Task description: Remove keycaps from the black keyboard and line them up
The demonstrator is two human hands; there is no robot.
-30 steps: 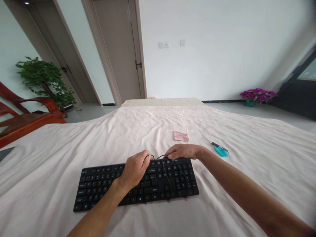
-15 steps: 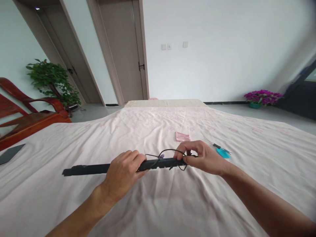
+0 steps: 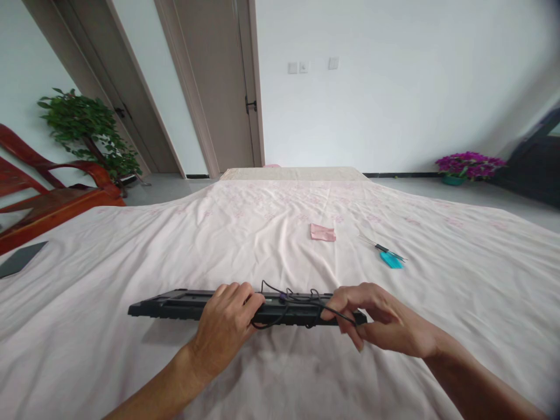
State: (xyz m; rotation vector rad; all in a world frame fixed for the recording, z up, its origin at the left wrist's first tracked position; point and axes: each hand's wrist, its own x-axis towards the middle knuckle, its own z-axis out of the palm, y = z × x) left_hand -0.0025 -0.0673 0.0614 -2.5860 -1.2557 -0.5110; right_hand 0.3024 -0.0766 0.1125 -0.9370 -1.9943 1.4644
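Note:
A black keyboard [image 3: 175,304] is held above the bedspread, its keys facing down and its underside partly turned up. My left hand [image 3: 230,315] grips it near the middle, fingers over the far edge and thumb on top. A thin black cable [image 3: 286,298] loops several times around the right half. At the right end, my right hand [image 3: 385,319] pinches a stretch of this cable between thumb and fingers, close against the keyboard's end. The fingers partly hide what lies between them.
On the pale bedspread [image 3: 196,245] lie a pink cloth piece [image 3: 322,233], a turquoise item [image 3: 391,259] with a thin dark tool [image 3: 382,249] beside it, and a dark flat object [image 3: 21,259] at the left edge. A red wooden chair [image 3: 65,195] stands left.
The keyboard has tilted, showing more of its underside, and sits lower in view. My right hand has moved right and down to the keyboard's end, drawing the cable along it.

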